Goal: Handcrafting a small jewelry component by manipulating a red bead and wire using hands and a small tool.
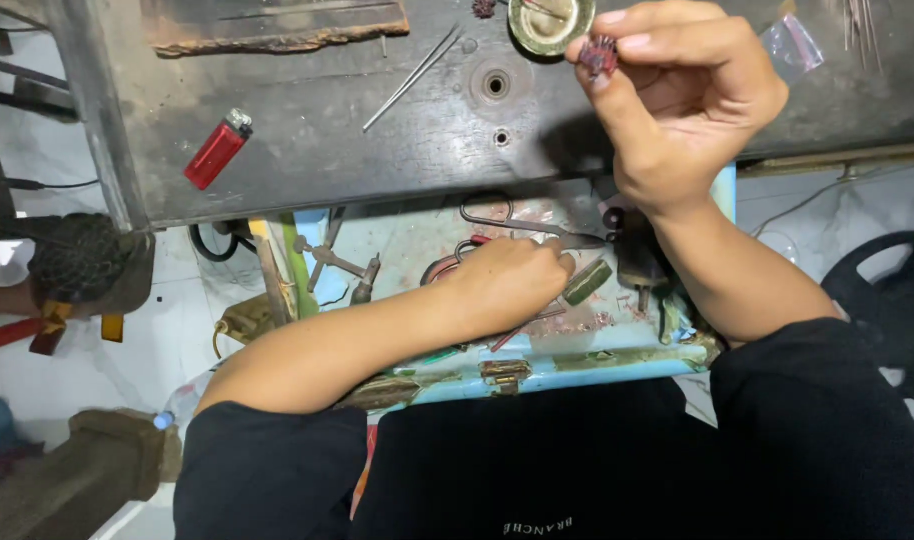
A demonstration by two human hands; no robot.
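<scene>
Right hand (692, 110) raised over dark worktop (307, 140), fingers (617, 45) pinching small red bead (599, 55). Left hand (512, 285) curled, reaching among tools in blue tray (577, 375) beside scissors (522, 225); grasp unclear. Judgement: keep pinch steady, select tool by feel.

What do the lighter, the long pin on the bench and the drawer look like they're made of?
The lighter looks like glossy red plastic with a shiny metal cap. The long pin seems to be bare steel: thin, straight, grey with a glint. The drawer looks like painted metal, pale blue, chipped and rusty along the front edge. The left hand rests inside it.
</scene>
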